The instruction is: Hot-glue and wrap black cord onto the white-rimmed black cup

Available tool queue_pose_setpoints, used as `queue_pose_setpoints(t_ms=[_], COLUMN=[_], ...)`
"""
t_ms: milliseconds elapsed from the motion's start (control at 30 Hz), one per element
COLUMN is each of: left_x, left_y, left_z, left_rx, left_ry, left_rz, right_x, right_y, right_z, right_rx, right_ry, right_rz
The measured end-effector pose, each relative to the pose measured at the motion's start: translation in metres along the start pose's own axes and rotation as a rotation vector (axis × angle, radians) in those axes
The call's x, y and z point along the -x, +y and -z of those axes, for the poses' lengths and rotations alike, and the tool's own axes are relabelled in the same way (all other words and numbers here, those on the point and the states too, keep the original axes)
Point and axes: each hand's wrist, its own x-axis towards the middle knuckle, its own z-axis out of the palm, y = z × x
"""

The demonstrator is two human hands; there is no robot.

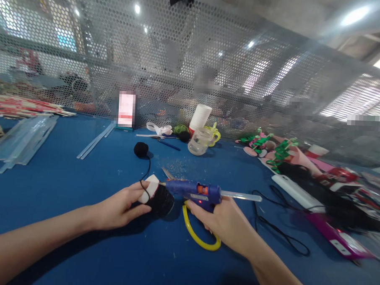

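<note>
My left hand (127, 207) is closed around a small white paper cup (150, 188), which is tilted on its side. Black yarn (162, 203) is wound about the cup's lower part, and a strand runs back to a black yarn ball (141, 149) on the table. In my right hand (227, 219) is a blue glue gun (192, 189), with a clear glue stick (242, 196) poking out of its rear. The gun's nozzle points left at the cup's edge; whether it touches cannot be told. Beneath the gun lie yellow-handled scissors (201, 239), partly hidden.
A clear plastic jar (200, 142) and stacked paper cups (201, 117) stand at the back, before a perforated metal screen (168, 66). Glue sticks (23, 141) lie left. A purple-white power strip (337, 239), black cable (286, 237) and craft pieces (280, 155) fill the right.
</note>
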Motion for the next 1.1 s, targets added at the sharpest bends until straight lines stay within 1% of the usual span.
queue_pose_setpoints(t_ms=[100, 233, 367, 533, 700, 767, 867, 1033, 1100], left_x=[0.0, 0.0, -0.001, -0.001, -0.001, -0.001, -0.001, 0.0, 0.0], left_y=[0.001, 0.0, 0.0, 0.0, 0.0, 0.001, 0.001, 0.001, 0.0], left_z=[0.001, 0.001, 0.001, 0.001, 0.0, 0.0, 0.0, 0.0, -0.001], left_rx=[0.004, -0.009, 0.0, -0.014, -0.03, -0.031, -0.043, -0.068, -0.072], left_ry=[-0.006, -0.012, -0.003, 0.003, -0.004, -0.004, -0.005, -0.003, 0.004], left_rz=[-0.009, -0.024, -0.037, -0.028, -0.007, 0.004, 0.017, 0.029, 0.035], right_x=[-0.001, 0.001, 0.001, 0.003, 0.005, 0.005, 0.006, 0.009, 0.01], right_y=[0.002, 0.001, 0.0, 0.0, -0.004, -0.006, -0.008, -0.005, -0.005], right_z=[-0.001, 0.0, 0.0, 0.0, 0.0, 0.0, -0.001, -0.003, -0.004], right_rx=[-0.001, -0.04, -0.062, -0.042, 0.031, 0.05, 0.067, 0.037, 0.065], right_ry=[0.01, -0.052, -0.052, -0.043, -0.039, -0.024, -0.035, -0.039, -0.027], right_rz=[0.013, -0.072, -0.091, -0.06, 0.017, 0.024, 0.039, 0.045, 0.061])
